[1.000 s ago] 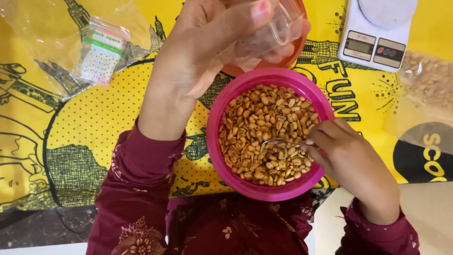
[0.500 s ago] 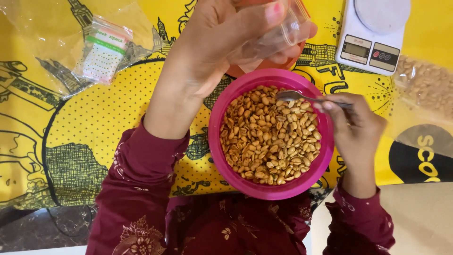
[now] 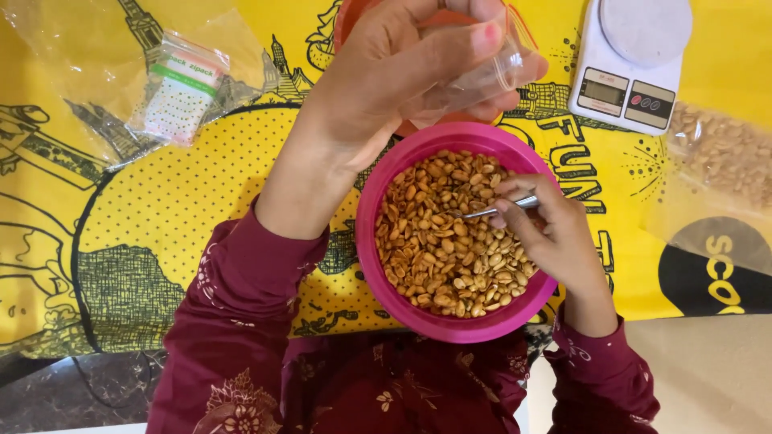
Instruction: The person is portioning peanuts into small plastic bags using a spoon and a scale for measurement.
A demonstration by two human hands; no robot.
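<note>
A pink bowl [image 3: 378, 265] full of roasted peanuts [image 3: 438, 249] sits in front of me on a yellow printed cloth. My right hand [image 3: 555, 241] holds a metal spoon [image 3: 494, 210] with its tip dipped into the peanuts. Above the bowl's far rim, my left hand [image 3: 394, 72] grips a small clear plastic bag [image 3: 490, 72] by its mouth. An orange container [image 3: 354, 20] lies mostly hidden behind that hand.
A white digital kitchen scale [image 3: 631, 60] stands at the back right. A clear bag of peanuts [image 3: 724, 153] lies at the right edge. A pack of small zip bags [image 3: 177, 88] rests on crumpled clear plastic at the back left.
My right hand lifted the spoon from the bowl's near side up to its far rim, then brought it back down into the peanuts. The left hand kept holding the clear bag.
</note>
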